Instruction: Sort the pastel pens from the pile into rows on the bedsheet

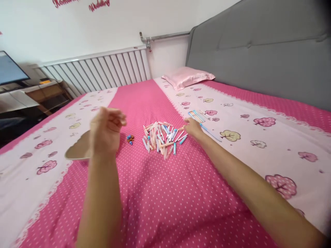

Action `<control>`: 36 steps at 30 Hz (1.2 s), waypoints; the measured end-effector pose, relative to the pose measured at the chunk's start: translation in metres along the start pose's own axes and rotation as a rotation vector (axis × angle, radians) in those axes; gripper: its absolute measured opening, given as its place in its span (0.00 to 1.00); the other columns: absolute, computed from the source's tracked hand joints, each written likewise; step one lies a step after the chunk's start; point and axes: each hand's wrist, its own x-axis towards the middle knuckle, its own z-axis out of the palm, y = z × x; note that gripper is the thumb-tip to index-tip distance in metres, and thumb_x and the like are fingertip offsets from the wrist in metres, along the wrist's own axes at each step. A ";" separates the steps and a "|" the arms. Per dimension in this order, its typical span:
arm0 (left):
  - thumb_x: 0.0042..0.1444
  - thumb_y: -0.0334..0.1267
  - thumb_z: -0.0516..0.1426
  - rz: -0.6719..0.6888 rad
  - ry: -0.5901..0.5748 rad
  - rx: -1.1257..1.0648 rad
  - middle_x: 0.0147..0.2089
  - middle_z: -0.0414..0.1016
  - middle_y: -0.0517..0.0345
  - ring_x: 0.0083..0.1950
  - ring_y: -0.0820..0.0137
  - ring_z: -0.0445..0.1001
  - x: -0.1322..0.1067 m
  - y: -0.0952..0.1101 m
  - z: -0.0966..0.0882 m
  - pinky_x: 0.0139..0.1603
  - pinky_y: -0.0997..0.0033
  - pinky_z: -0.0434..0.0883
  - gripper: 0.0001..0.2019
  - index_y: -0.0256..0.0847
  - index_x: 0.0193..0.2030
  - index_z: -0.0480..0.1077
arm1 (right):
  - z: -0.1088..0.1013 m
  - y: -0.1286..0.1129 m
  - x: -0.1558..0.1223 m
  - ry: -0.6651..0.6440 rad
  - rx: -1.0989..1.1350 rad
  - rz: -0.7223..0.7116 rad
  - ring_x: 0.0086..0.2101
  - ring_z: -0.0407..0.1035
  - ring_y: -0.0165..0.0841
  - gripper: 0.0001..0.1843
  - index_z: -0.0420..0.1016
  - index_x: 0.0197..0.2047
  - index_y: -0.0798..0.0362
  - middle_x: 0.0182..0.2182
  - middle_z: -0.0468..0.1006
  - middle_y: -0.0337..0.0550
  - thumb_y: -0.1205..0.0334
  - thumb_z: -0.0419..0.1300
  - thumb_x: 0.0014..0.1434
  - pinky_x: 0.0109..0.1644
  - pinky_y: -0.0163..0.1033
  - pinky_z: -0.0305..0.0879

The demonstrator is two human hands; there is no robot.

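Note:
A heap of pastel pens and caps (162, 138) lies on the pink dotted middle strip of the bed. My right hand (192, 127) reaches to the heap's right edge, its fingers curled down among the pens; what they hold is hidden. A small row of assembled pens (197, 116) lies just beyond that hand. My left hand (106, 131) hovers raised to the left of the heap, its fingers bunched in a pinch with something thin I cannot make out. A little cluster of dark beads or tips (130, 139) sits between the left hand and the heap.
A tan heart-shaped board (79, 150) lies on the bedspread behind my left wrist. A pink pillow (188, 76) rests against the grey headboard (261, 51). A radiator (98, 70) and a low desk with a screen (10, 70) stand past the bed's far side.

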 end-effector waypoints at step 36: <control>0.51 0.41 0.58 -0.192 -0.265 1.071 0.31 0.78 0.56 0.29 0.70 0.73 -0.043 -0.182 -0.028 0.32 0.71 0.67 0.09 0.39 0.34 0.77 | 0.022 -0.030 0.006 -0.326 -0.048 -0.345 0.35 0.73 0.34 0.13 0.79 0.43 0.51 0.36 0.80 0.43 0.64 0.64 0.52 0.40 0.37 0.66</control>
